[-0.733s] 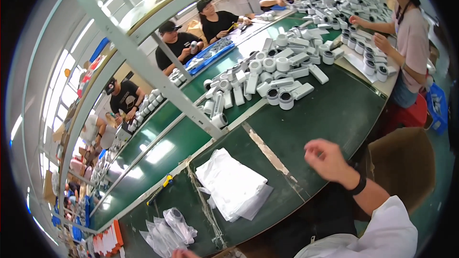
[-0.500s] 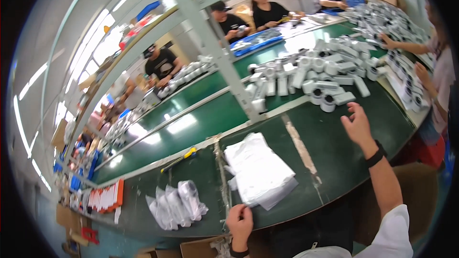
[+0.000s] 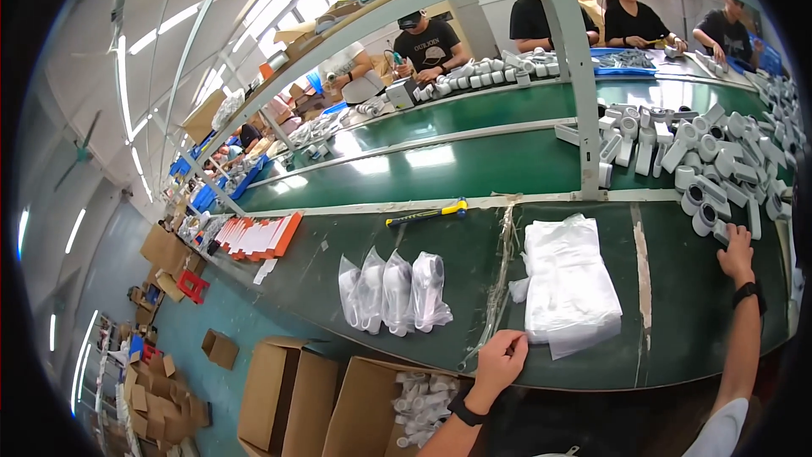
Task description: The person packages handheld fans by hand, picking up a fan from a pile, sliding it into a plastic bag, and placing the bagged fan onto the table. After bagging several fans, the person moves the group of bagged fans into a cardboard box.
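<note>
A stack of clear plastic bags (image 3: pixel 571 283) lies flat on the dark green bench in front of me. My left hand (image 3: pixel 502 361) is closed beside its lower left corner, fingers curled and fingertips touching the edge; whether a bag is pinched there is hidden. On the right, my right hand (image 3: pixel 737 254) reaches to the near edge of a heap of white plastic housings (image 3: pixel 706 152) with round ends. Its fingers are stretched out and apart, against the nearest housing (image 3: pixel 721 232). Left of the stack, several bagged white housings (image 3: pixel 397 292) lie in a row.
A yellow-and-black hand tool (image 3: pixel 427 212) lies by the bench's back rail. An orange box of white slips (image 3: pixel 262 235) sits far left. Below the bench edge stands an open carton (image 3: pixel 364 402) holding white parts. A metal post (image 3: pixel 579 76) rises behind the bags; co-workers sit across the green belt.
My view has turned to the right-hand tilt less and swung left, so the bench appears more level. My right hand has reached the heap's near housings; my left stays by the bag stack's corner.
</note>
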{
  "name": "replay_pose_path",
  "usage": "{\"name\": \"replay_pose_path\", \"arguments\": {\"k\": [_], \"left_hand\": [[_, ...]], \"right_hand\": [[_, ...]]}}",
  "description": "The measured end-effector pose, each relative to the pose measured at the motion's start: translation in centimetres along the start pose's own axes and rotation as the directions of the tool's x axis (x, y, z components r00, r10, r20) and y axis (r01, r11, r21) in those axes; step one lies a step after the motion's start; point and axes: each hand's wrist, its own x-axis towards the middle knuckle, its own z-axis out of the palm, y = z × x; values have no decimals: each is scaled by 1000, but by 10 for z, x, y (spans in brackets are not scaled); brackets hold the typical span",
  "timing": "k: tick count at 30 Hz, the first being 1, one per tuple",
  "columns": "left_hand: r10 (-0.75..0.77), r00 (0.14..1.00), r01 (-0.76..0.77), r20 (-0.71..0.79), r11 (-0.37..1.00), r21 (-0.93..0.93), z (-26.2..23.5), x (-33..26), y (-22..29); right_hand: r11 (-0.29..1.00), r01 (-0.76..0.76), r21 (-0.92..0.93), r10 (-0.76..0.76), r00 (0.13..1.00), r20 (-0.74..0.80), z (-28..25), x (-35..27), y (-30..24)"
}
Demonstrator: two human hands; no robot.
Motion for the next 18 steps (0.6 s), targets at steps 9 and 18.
{"name": "replay_pose_path", "arguments": {"k": [9,18], "left_hand": [[46,999,-46,1,998,-32,0,1,4],[58,998,-58,3,998,-16,0,-1,2]], "right_hand": [[849,267,456,-176,957,-233,28,-20,22],[-292,-284,913,-70,959,275,-50,-180,-98]]}}
